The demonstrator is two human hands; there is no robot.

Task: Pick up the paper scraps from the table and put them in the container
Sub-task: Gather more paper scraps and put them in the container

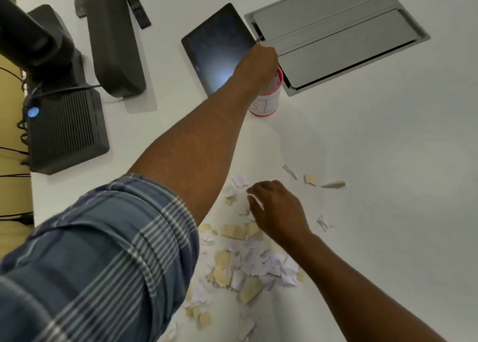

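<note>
Sleeve (98,259): blue plaid, rolled above the left elbow, filled the near left of the view.

Paper scraps (248,266): lay heaped in white and tan on the white table (388,160), nearest the camera; a few strays (310,179) sat apart toward the right, one crumpled bit (322,222) just beyond the right wrist.

Right hand (278,210): rested low at the far edge of the heap, fingers curled down onto the scraps, a white piece apparently pinched at the fingertips (252,193); how much was held, impossible to tell.

Left hand (258,66): reached well past the heap, poised over the mouth of the container, fingers bunched and pointing down; whether any scraps remained in it, not visible.

Container (266,101): small white cup with pink rims and hand lettering, upright, just beside the tablet (217,49) and the grey floor-box lid (336,34).

Far left: dark speaker (113,36) and ribbed black box (64,127) with cables.

Step judged: emptying one handful while gathering the next.

Doing it well: best to open the fingers only when fully inside the narrow rim, since light scraps flutter; best to sweep the heap together before pinching, then collect the strays last.

Progress judged: most scraps not yet binned.
</note>
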